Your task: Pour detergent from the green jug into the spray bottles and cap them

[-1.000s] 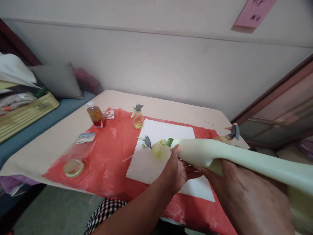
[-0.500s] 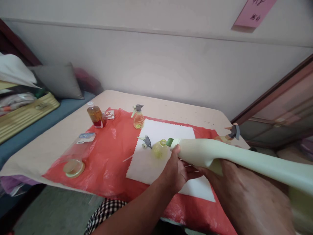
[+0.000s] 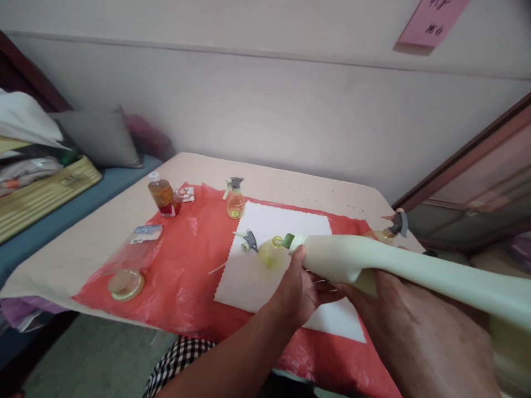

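Observation:
A large pale green jug (image 3: 340,257) with a long curved handle is tipped to the left, held in both hands. Its dark green spout (image 3: 287,240) sits right beside the open neck of a see-through yellowish bottle (image 3: 271,255), which stands on a white sheet (image 3: 244,282). My left hand (image 3: 299,290) is closed on the jug just behind the spout, its thumb on the near side. Below the handle, my right hand (image 3: 423,326) supports the jug's body, its fingers largely hidden. A grey trigger spray head (image 3: 250,241) lies left of the bottle, near a thin tube (image 3: 217,268).
Red plastic film (image 3: 186,260) covers much of the table. An amber bottle (image 3: 162,193), a spray bottle (image 3: 235,199), a round clear tub (image 3: 125,284) and a plastic packet (image 3: 145,235) lie leftward. Another spray bottle (image 3: 388,232) stands behind the jug. A wall (image 3: 269,110) rises at the back.

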A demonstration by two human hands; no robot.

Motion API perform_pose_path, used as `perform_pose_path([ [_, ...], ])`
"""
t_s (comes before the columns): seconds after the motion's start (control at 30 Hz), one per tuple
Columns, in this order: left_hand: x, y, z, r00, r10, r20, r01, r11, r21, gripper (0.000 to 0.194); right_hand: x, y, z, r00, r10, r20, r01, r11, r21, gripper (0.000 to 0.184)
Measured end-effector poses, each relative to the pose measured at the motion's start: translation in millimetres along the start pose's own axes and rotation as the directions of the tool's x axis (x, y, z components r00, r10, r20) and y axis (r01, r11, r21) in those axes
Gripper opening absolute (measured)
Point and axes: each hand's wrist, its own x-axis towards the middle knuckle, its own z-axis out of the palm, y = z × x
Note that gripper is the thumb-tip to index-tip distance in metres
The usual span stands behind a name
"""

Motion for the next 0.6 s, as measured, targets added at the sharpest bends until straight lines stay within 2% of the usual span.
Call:
perform_pose_path([
  [0.1,-0.4,0.1,1.0,1.000,0.006,0.001,-0.006,1.000,0.005,0.068,0.3,0.6,1.9,1.000,-0.015,0.003,0.015,0.991,-0.135,0.053],
  [0.3,0.1,-0.3,1.0,1.000,0.000,-0.006,0.001,1.000,0.007,0.067,0.8,0.6,4.0,0.998,-0.060,-0.009,0.058,0.988,-0.143,0.052],
  [0.6,0.7,-0.7,-2.0,1.000,0.006,0.024,-0.006,1.000,-0.003,0.067,1.4,0.1,3.4,0.999,-0.033,-0.023,0.029,0.991,-0.133,0.053],
])
